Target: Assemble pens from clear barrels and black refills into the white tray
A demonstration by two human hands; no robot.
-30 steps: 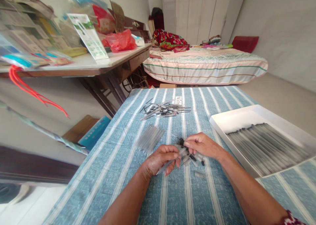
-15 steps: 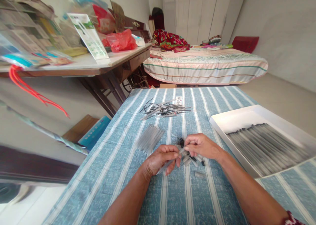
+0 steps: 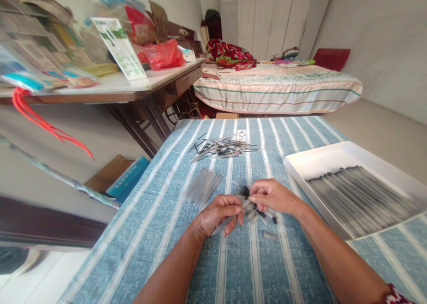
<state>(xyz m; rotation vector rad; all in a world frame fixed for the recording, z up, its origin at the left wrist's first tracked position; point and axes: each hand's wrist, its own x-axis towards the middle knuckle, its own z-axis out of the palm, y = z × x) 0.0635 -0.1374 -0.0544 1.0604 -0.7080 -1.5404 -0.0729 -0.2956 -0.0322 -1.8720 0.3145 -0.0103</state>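
Note:
My left hand [image 3: 216,214] grips a clear pen barrel [image 3: 224,223] that slants down to the left. My right hand [image 3: 273,196] pinches a small piece at the barrel's upper end, right over a little heap of caps and tips [image 3: 258,214]. Both hands rest above the blue striped tablecloth [image 3: 200,268]. A bundle of clear barrels [image 3: 202,186] lies just left of my hands. Farther away lies a loose pile of thin refills [image 3: 223,148].
A white tray [image 3: 310,161] at the right holds several finished pens in a row [image 3: 360,197]. A single cap [image 3: 269,236] lies near my right wrist. A cluttered wooden desk [image 3: 133,88] stands at the left, a bed [image 3: 276,88] behind the table.

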